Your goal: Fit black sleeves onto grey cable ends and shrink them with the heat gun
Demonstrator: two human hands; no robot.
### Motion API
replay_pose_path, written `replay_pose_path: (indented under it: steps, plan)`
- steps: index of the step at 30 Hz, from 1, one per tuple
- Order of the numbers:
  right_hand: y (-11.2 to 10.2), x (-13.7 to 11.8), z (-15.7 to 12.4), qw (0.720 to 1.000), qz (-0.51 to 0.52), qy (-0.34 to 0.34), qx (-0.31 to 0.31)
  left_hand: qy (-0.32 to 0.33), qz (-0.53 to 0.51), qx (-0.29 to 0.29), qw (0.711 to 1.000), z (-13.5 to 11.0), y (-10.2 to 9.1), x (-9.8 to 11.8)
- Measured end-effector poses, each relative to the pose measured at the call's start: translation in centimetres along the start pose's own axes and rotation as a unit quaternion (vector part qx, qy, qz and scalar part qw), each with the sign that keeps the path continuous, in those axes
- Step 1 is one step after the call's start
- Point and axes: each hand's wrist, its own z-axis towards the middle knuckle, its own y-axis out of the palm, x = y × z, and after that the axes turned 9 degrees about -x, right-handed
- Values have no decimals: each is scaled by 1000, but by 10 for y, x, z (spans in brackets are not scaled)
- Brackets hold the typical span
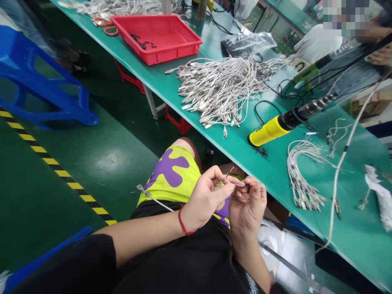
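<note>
Over my lap, in front of the green table's edge (214, 141), my left hand (205, 198) pinches a thin white cable (154, 199) near its stripped end, where fine coloured wires (226, 176) fan upward. The cable's metal plug trails to the left over my knee. My right hand (248, 204) sits close against the left one, fingers curled, pinching the same wire tip between thumb and fingertips. A red cord circles my left wrist.
A yellow-handled soldering iron (271, 130) lies on the table beside a big heap of white cables (219, 87). A smaller bundle (301, 183) lies right of it. A red tray (159, 36) and orange scissors (105, 24) sit far left. Another person stands at top right. Blue stool (36, 81) on floor.
</note>
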Motion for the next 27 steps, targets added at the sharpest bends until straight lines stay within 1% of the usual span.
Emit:
replay_pose_path:
  steps: [6,9,12,18,23,25,27]
  plan:
    - [-4,4,-1,999,-26,-3,21,6,-7,11,1000,1,1,1]
    - [-4,5,-2,1000,-17,4,11,10,-7,16,1000,1,1,2]
    - [-3,3,-1,1000,-2,9,0,12,-3,8,1000,1,1,2]
    - [3,3,1,1000,-20,5,4,1,6,-2,1000,1,3,3]
    - [-2,8,-1,999,-34,7,1,-12,27,9,1000,2,-1,-2]
    - [-1,4,-1,999,-41,13,10,-21,38,19,999,1,1,-7]
    - [5,-2,2,999,-44,9,19,-20,39,38,998,1,3,-8]
